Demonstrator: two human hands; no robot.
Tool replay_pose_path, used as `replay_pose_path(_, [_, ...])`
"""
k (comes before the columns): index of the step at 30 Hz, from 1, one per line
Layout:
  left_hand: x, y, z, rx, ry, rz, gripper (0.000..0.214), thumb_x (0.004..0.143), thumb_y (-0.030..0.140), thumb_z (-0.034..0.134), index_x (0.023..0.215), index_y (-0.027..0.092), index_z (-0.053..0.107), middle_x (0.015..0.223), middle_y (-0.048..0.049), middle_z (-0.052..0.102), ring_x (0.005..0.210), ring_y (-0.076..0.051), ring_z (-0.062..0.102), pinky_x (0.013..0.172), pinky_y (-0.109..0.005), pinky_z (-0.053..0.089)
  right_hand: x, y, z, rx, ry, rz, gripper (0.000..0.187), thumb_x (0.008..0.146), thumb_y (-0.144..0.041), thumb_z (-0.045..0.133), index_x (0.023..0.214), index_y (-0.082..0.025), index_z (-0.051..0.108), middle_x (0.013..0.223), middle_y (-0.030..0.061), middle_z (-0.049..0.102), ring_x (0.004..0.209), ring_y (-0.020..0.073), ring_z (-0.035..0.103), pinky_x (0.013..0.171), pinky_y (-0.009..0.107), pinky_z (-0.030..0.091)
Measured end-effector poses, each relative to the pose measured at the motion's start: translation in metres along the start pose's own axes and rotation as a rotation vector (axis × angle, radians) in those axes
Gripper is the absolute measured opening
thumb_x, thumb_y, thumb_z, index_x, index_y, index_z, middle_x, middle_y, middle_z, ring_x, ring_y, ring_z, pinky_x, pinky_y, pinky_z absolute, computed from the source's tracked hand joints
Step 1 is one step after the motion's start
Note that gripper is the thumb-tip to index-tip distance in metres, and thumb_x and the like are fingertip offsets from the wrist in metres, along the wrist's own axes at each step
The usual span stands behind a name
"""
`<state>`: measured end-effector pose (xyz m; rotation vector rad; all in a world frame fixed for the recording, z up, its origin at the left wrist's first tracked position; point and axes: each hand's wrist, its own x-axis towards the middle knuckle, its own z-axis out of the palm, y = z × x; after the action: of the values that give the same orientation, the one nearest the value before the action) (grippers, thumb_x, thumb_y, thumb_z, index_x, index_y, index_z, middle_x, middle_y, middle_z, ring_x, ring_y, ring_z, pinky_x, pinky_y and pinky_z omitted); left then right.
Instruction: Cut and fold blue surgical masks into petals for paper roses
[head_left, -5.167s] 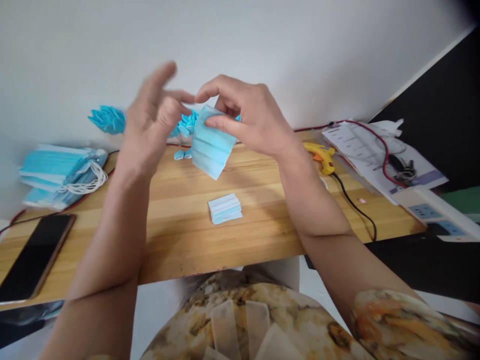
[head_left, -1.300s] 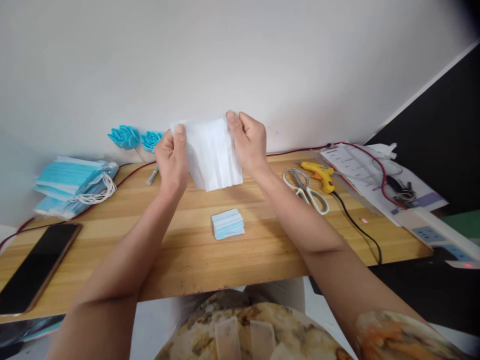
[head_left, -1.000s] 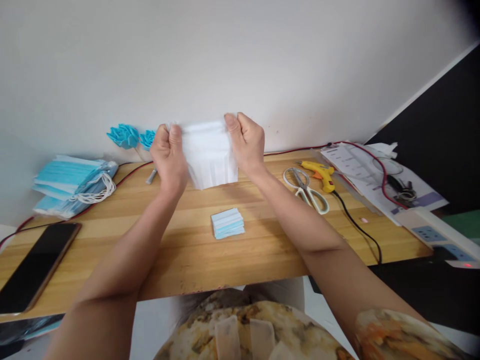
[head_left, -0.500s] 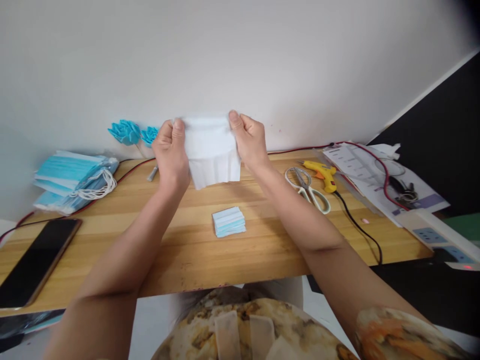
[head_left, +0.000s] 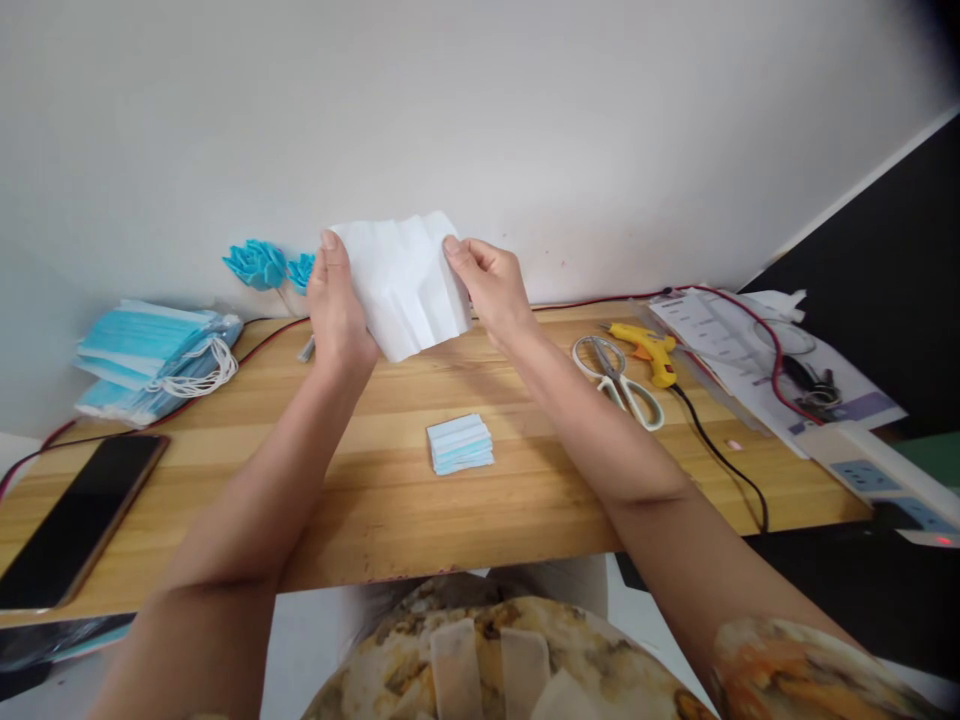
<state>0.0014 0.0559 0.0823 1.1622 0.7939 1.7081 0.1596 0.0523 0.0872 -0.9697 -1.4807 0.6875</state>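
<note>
Held up above the far side of the table is a creased white sheet [head_left: 405, 285], which looks like soft unfolded mask fabric. My left hand [head_left: 341, 305] grips its left edge, thumb on the near face and the other fingers behind. Thumb and fingertips of my right hand [head_left: 495, 285] pinch the right edge. Below the sheet, on the wooden table [head_left: 390, 500], lies a small stack of folded white and light blue pieces [head_left: 460, 444], touched by neither hand.
Left: packed blue face masks [head_left: 142, 350] and a phone [head_left: 82, 520]. Behind my left hand, blue flowers [head_left: 256, 264]. Right: white-handled scissors [head_left: 619, 380], a yellow glue gun [head_left: 646, 350] with a black cord, papers [head_left: 720, 340], keys [head_left: 817, 385] and a power strip [head_left: 885, 480].
The sheet has opened out and tilted, its upper edge now higher and its face broader. My left thumb has moved slightly left; my right hand has shifted a little left and down.
</note>
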Motion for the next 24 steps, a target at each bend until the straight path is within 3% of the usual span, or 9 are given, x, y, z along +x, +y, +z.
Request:
replay_pose_path(3, [-0.004, -0.001, 0.006, -0.242, -0.128, -0.057, 0.05, 0.095, 0.068, 0.043, 0.102, 0.024, 0.063, 0.128, -0.0077, 0.067, 0.132, -0.028, 0.054, 0.102, -0.042, 0.051, 0.003, 0.002, -0.002, 0.002, 0.095, -0.074, 0.058, 0.09, -0.071, 0.047, 0.064, -0.023, 0.029, 0.065, -0.0043, 0.023, 0.063, 0.0088, 0.036, 0.057, 0.023, 0.033])
replay_pose_path(6, [-0.006, -0.004, 0.007, -0.251, -0.196, -0.123, 0.048, 0.088, 0.067, 0.058, 0.103, 0.023, 0.066, 0.13, -0.0076, 0.068, 0.134, -0.031, 0.053, 0.105, -0.045, 0.05, 0.006, 0.003, -0.004, 0.007, 0.146, -0.105, 0.056, 0.091, -0.069, 0.046, 0.065, -0.022, 0.029, 0.068, -0.004, 0.023, 0.065, 0.0089, 0.036, 0.059, 0.023, 0.034])
replay_pose_path(11, [-0.01, -0.011, 0.005, -0.095, -0.106, -0.011, 0.038, 0.078, 0.051, 0.079, 0.096, 0.02, 0.068, 0.11, -0.008, 0.072, 0.116, -0.029, 0.064, 0.093, -0.041, 0.056, 0.007, 0.002, -0.004, -0.005, 0.16, -0.121, 0.054, 0.094, -0.067, 0.044, 0.066, -0.022, 0.03, 0.068, -0.0038, 0.024, 0.067, 0.0089, 0.037, 0.061, 0.023, 0.035])
replay_pose_path(17, [-0.002, -0.013, -0.001, 0.09, 0.077, 0.227, 0.037, 0.083, 0.058, 0.072, 0.093, 0.023, 0.066, 0.098, -0.0041, 0.071, 0.097, -0.021, 0.066, 0.082, -0.032, 0.054, 0.0, -0.003, -0.001, -0.065, 0.162, -0.175, 0.051, 0.096, -0.06, 0.046, 0.066, -0.023, 0.028, 0.069, -0.0037, 0.024, 0.066, 0.0085, 0.037, 0.063, 0.024, 0.038])
replay_pose_path(24, [-0.008, -0.01, 0.004, 0.142, 0.1, 0.336, 0.035, 0.085, 0.056, 0.07, 0.089, 0.021, 0.066, 0.091, -0.003, 0.068, 0.087, -0.018, 0.064, 0.079, -0.031, 0.053, -0.008, -0.009, 0.004, -0.094, 0.176, -0.23, 0.044, 0.099, -0.052, 0.044, 0.069, -0.022, 0.034, 0.07, -0.0039, 0.027, 0.067, 0.0076, 0.039, 0.062, 0.021, 0.038])
